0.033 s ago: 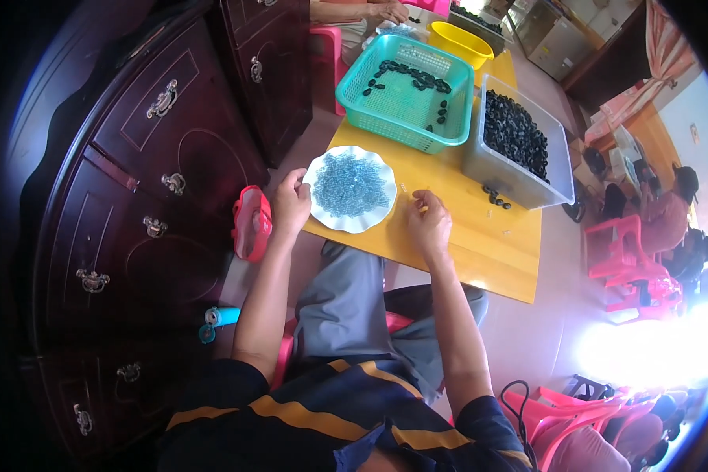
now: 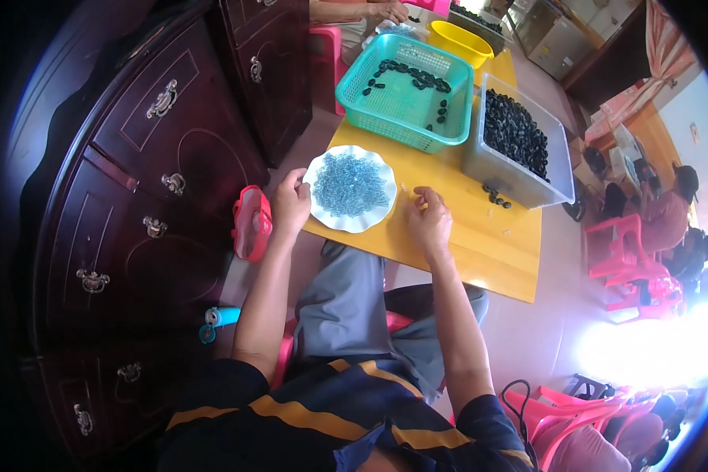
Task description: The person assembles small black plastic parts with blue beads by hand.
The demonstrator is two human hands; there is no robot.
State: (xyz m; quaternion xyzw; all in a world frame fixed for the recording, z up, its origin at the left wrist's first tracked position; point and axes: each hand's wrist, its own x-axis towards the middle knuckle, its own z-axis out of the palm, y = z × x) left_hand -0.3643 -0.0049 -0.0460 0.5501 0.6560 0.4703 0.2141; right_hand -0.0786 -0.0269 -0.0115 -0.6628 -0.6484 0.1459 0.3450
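White plate (image 2: 355,225) with a scalloped rim: located centre of the frame, on the near left part of the yellow worktop (image 2: 480,252). It carries a heap of small bluish, see-through pieces (image 2: 348,185); single pieces cannot be made out, and the heap covers most of the plate's base.

Left hand (image 2: 292,204): at the plate's left rim, fingers bent. The grip is nearly closed at the edge; whether it clasps the rim or only touches it cannot be told.

Right hand (image 2: 430,226): right of the plate and apart from it, above or on the worktop, fingers curled. Thumb and forefinger lie close together; whether the grip has hold of anything cannot be told. Tiny pale pieces near the fingertips are too small to identify.

Upper centre: green basket (image 2: 397,136) with scattered black pieces (image 2: 421,79). To its right, a translucent bin (image 2: 502,182) filled with black pieces; its depth of fill is unclear. A few loose black pieces (image 2: 495,198) lie just beside the bin's near side. A yellow tub (image 2: 458,49) stands behind the basket, partly hidden by it.

Top edge: a co-worker's hand (image 2: 387,12), the person cut off by the frame. Lower right: glare washes out detail.
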